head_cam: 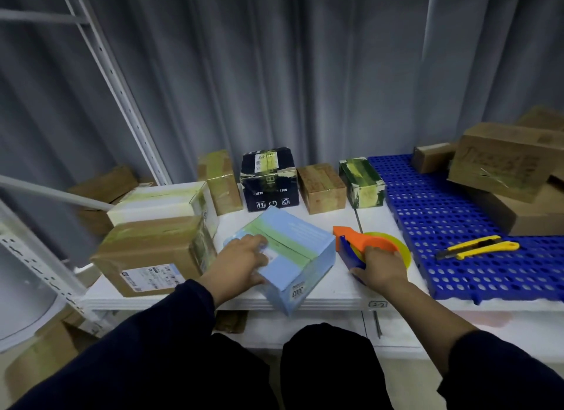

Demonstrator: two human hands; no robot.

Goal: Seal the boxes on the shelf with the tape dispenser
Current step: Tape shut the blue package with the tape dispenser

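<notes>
Tape dispenser (pixel 364 248), right of centre, is being gripped by the right hand (pixel 381 266) with curled fingers, while the left hand (pixel 244 261) with flat fingers is steadying the blue box (pixel 293 257) for sealing.

Off to my right, a yellow utility knife (pixel 477 246) lies on a blue perforated mat (pixel 427 220), with a grey curtain (pixel 274 74) behind.

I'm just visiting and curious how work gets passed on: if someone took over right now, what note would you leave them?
Left hand rests flat on the light blue cardboard box at the white shelf's front edge.
Right hand grips the orange-and-blue tape dispenser just right of that box.
Done: back-row boxes, such as the black cardboard box, already carry yellowish tape.
Left: run tape over the blue box; a greenish strip crosses its top, so check whether it is tape first.
</notes>
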